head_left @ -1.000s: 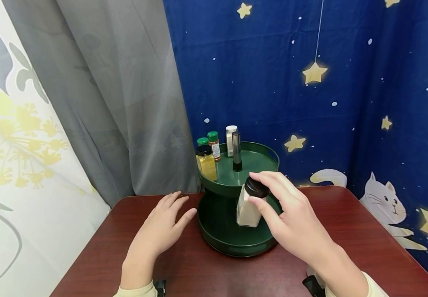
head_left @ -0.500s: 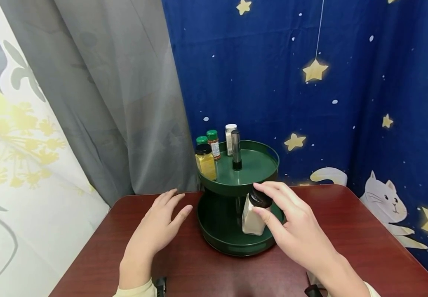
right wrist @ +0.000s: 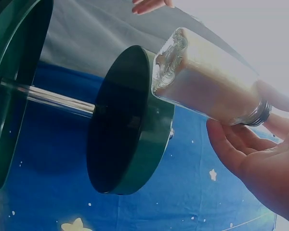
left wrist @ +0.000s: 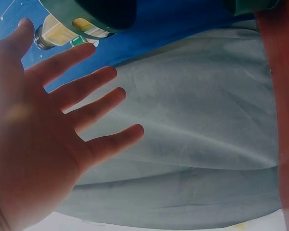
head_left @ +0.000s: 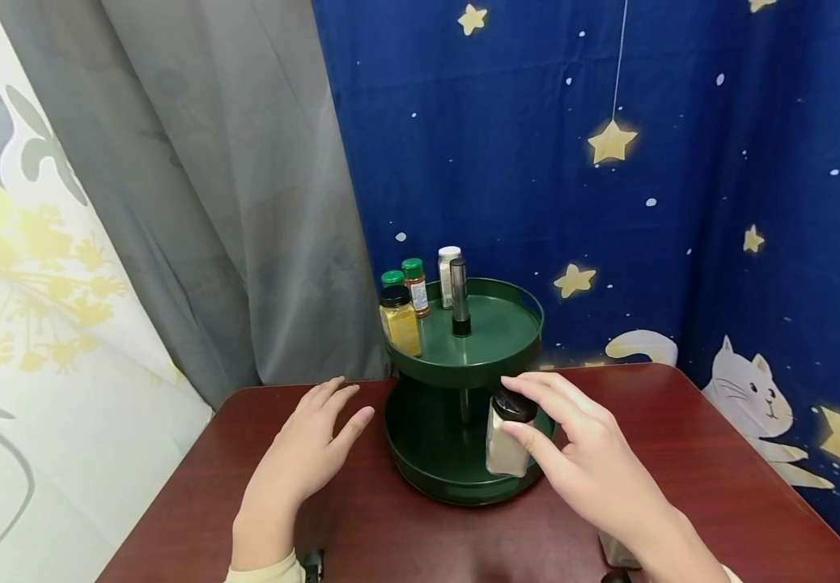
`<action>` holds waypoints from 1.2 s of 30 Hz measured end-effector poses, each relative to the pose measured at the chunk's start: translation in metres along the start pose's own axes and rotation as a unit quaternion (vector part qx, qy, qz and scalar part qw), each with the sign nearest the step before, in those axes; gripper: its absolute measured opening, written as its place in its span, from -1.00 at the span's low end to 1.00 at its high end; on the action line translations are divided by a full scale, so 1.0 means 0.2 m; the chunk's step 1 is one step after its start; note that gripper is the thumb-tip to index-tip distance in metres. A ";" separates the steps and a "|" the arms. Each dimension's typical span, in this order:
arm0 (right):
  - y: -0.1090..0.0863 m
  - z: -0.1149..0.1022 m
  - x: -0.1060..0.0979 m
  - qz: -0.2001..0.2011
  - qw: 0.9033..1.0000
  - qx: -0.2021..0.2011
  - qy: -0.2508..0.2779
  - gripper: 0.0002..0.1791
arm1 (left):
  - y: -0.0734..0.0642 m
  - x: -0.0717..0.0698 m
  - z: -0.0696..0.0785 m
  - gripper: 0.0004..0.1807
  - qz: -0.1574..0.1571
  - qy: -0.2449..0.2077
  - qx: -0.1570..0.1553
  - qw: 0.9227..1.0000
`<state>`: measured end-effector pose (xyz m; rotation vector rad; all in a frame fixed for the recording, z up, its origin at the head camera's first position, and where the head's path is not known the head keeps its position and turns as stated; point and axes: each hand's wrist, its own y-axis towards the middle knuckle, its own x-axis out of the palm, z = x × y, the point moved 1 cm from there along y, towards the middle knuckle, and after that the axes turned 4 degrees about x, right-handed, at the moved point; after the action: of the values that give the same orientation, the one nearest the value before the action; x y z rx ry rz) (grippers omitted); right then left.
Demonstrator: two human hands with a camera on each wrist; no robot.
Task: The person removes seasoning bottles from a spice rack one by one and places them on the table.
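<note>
My right hand (head_left: 587, 453) grips a clear spice jar (head_left: 505, 445) by its black lid; pale powder fills it. The jar hangs in front of the lower tier (head_left: 427, 478) of a green two-tier turntable. In the right wrist view the jar (right wrist: 202, 77) shows its glass base, clear of both tiers. My left hand (head_left: 303, 453) hovers left of the turntable, fingers spread and holding nothing, as the left wrist view also shows. On the upper tier (head_left: 493, 340) stand a yellow spice jar (head_left: 401, 328), a red-brown one with a green lid (head_left: 416, 291), a second green-lidded one and a white-capped one (head_left: 448, 275).
A metal post (head_left: 460, 300) rises through the turntable's centre. Another jar (head_left: 618, 552) stands on the red-brown table (head_left: 318, 526), partly behind my right forearm. Grey and blue curtains (head_left: 507, 162) hang behind the table.
My right hand has lowered the jar and moved it slightly right and towards me, away from the upper tier's rim. The left hand has barely moved.
</note>
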<state>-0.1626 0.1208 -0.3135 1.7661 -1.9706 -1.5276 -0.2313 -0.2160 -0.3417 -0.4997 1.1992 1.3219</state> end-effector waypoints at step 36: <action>0.02 0.23 -0.02 -0.343 0.936 -0.032 -0.066 -0.56 | -0.06 -0.09 -0.04 -0.18 0.002 0.007 -0.023 1.000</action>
<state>-0.1934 0.1507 -0.3323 2.5428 -1.3693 -1.8926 -0.2205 -0.2346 -0.3327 -0.5413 1.1830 1.3538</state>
